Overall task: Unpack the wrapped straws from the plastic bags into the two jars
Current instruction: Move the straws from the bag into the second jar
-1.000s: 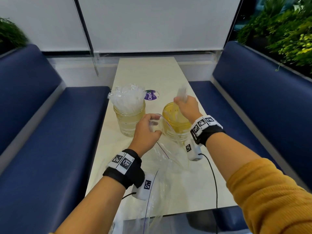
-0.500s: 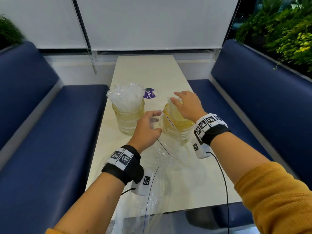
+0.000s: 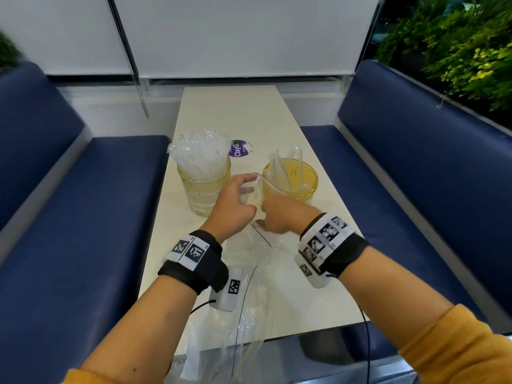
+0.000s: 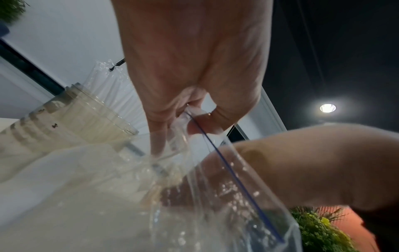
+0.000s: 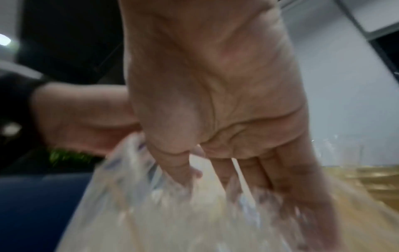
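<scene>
The left jar (image 3: 203, 187) is packed with wrapped straws (image 3: 198, 156). A few wrapped straws (image 3: 279, 169) lean inside the yellowish right jar (image 3: 302, 187). A clear plastic bag (image 3: 257, 275) with a blue zip line lies between the jars and the table's near edge and hangs over that edge. My left hand (image 3: 249, 184) pinches the bag's mouth rim (image 4: 195, 119) and holds it up beside the right jar. My right hand (image 3: 274, 217) reaches into the bag mouth, its fingers (image 5: 259, 172) stretched out inside the blurred plastic. I cannot see anything held in them.
The narrow cream table (image 3: 230, 112) runs away from me, with a purple sticker (image 3: 238, 149) behind the jars. Blue benches (image 3: 83, 217) (image 3: 401, 176) flank it on both sides. Plants (image 3: 457, 51) stand at the far right. A cable (image 3: 367, 342) trails from the right wrist.
My right hand left the straws it carried in the right jar and came back down into the bag's mouth. The left hand kept its pinch on the bag rim.
</scene>
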Demonstrator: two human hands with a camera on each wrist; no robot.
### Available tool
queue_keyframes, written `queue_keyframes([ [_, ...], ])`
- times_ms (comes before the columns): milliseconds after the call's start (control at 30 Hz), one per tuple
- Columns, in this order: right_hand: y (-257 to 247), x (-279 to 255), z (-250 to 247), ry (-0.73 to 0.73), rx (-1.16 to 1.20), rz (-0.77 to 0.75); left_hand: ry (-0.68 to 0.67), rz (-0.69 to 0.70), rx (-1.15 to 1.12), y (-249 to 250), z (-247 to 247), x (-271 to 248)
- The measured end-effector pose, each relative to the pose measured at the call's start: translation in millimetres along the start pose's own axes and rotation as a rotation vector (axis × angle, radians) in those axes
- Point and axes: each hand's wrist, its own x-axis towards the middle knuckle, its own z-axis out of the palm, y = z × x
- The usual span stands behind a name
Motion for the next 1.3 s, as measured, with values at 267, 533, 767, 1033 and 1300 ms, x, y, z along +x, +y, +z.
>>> queue_keyframes([
  [267,-1.7,13.8,30.9,0.017,0.048,0.124,-0.028,0.013,-0.01,-4.8,4.4,-8.9],
  [533,-2.2,3.3,6.2,0.093,0.06,0.138,-0.042,0.05,0.044,-7.2,2.3,-7.4],
  [767,-5.2,-28.1,-56.4,0.182,0.029,0.089,-0.048,0.131,0.202,-9.6,13.0,-4.5],
  [1033,-6.3,-34.0,-71.5,0.462,0.398,-0.014,0.27,0.164,0.22,-14.5,24.7,10.9],
  [1300,-11.1,-5.6,-24.8,0.635,0.927,-0.18,0.23,0.206,0.133,-5.4,14.5,16.2],
])
